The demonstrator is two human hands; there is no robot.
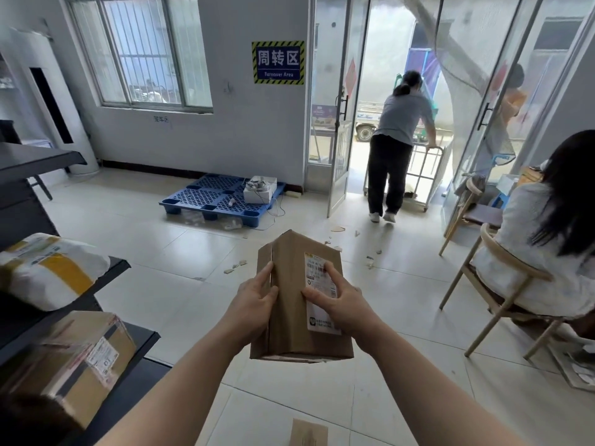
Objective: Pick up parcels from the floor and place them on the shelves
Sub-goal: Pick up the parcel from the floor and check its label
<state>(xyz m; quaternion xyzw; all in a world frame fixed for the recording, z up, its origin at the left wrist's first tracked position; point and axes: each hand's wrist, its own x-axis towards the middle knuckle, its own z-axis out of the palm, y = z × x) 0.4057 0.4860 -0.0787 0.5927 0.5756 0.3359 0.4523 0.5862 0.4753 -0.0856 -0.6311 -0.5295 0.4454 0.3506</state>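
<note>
I have the brown cardboard parcel [289, 317] up in front of me, clear of the tiled floor, with the dark shelves [141, 341] off to my left. My left hand [254, 304] curls round its left edge and my right hand [338, 300] grips the right side, thumb pressed on the shipping label [322, 320]. The box looks stiff and, I judge, fairly light; the label may be slick, so bare card edges are the safer hold

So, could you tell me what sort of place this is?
Probably a parcel depot: the blue wall sign reads "Turnover Area", a taped cardboard parcel lies on black metal shelves, and a blue plastic pallet sits on the floor.
</note>
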